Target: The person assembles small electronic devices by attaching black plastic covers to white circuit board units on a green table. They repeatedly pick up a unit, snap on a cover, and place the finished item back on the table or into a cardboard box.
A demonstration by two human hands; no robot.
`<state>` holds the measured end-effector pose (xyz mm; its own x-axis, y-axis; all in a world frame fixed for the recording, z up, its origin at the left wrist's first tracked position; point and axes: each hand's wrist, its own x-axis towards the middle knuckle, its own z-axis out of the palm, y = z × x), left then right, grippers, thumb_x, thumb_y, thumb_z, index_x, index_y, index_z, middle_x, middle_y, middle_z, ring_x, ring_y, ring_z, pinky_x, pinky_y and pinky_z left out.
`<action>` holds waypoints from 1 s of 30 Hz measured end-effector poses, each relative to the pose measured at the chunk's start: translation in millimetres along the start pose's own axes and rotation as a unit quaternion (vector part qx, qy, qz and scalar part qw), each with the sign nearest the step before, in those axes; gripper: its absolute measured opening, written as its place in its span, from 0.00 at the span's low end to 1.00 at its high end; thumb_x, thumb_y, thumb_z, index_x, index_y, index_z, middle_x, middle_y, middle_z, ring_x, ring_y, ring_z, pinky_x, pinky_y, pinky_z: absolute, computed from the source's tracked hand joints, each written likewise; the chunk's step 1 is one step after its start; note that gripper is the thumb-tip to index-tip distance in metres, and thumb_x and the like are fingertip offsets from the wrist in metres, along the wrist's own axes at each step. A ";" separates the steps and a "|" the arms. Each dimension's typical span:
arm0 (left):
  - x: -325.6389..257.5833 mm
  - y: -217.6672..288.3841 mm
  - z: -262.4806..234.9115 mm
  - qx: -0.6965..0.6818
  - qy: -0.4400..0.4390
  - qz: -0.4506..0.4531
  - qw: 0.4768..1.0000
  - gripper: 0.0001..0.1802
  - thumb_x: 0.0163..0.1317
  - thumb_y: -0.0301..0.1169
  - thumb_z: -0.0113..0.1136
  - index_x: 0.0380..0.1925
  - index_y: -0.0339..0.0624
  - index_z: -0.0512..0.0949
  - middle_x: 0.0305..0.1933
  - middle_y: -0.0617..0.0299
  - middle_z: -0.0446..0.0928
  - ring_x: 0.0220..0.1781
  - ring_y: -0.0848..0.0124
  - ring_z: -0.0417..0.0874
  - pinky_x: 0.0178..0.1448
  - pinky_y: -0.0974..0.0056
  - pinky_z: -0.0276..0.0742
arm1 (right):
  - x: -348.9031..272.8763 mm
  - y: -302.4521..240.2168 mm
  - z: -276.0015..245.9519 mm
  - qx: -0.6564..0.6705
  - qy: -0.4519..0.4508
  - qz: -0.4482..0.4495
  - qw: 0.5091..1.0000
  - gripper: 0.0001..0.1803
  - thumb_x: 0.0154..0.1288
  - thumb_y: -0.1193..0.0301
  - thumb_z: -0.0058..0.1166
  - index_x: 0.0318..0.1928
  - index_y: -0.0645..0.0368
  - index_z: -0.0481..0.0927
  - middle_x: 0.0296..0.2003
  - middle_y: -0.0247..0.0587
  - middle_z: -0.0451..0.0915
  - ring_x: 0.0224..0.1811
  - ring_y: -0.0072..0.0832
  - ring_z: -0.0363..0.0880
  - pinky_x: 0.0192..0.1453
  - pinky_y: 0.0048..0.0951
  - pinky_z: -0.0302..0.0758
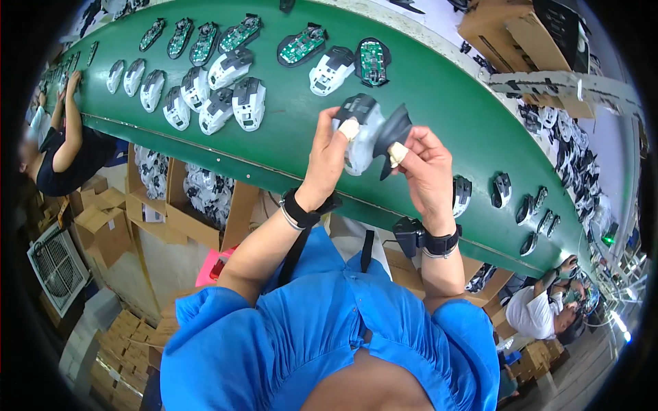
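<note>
Above the green bench, my left hand [323,159] is closed around a computer mouse's upper shell [368,140], white-grey with a black end. My right hand [430,171] pinches a thin, curved black plastic mouse part [393,132] close beside that shell; whether the two touch I cannot tell. Both thumbs wear cream finger cots. Beyond my hands lie another white-and-black mouse shell [332,70] and mouse bases with green circuit boards [373,61]. Several more white-and-black shells [248,104] rest to the left.
The green bench [288,147] runs across in front of me. Cardboard boxes of mouse parts [209,195] stand below it at left. A large carton [521,48] sits beyond at right, near a rail [548,85]. Other people work at left [68,147] and right [538,312].
</note>
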<state>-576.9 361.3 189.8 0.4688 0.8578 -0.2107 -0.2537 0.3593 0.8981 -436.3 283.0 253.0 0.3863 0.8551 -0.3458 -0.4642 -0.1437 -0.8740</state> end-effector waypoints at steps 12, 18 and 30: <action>-15.8 38.2 14.8 0.041 0.006 0.086 0.995 0.18 0.67 0.32 0.51 0.53 0.34 0.65 0.44 0.61 0.73 0.41 0.79 0.73 0.44 0.72 0.71 | -16.7 -35.0 26.5 -0.372 0.022 -0.071 0.925 0.12 0.55 0.80 0.63 0.40 0.64 0.77 0.29 0.36 0.82 0.31 0.17 0.80 0.34 0.21 0.77; -16.9 58.6 1.3 0.011 -0.041 0.075 0.996 0.18 0.67 0.30 0.53 0.54 0.34 0.66 0.42 0.61 0.75 0.42 0.79 0.76 0.44 0.71 0.73 | -6.9 -25.3 16.0 -0.170 -0.063 0.015 0.983 0.13 0.57 0.78 0.63 0.43 0.65 0.79 0.31 0.35 0.83 0.32 0.19 0.80 0.35 0.22 0.78; -32.2 71.0 -5.4 0.079 -0.179 -0.021 0.980 0.40 0.46 0.22 0.72 0.60 0.30 0.63 0.54 0.53 0.74 0.56 0.66 0.78 0.60 0.63 0.75 | -30.5 -1.1 32.9 -0.006 0.004 -0.053 0.999 0.08 0.56 0.78 0.65 0.37 0.63 0.80 0.30 0.35 0.83 0.30 0.19 0.80 0.35 0.23 0.78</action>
<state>-614.6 361.2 258.2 0.7507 0.6486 -0.1255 -0.1064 0.3063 0.9460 -473.9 273.5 275.8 0.4389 0.8619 -0.2542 -0.4112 -0.0589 -0.9096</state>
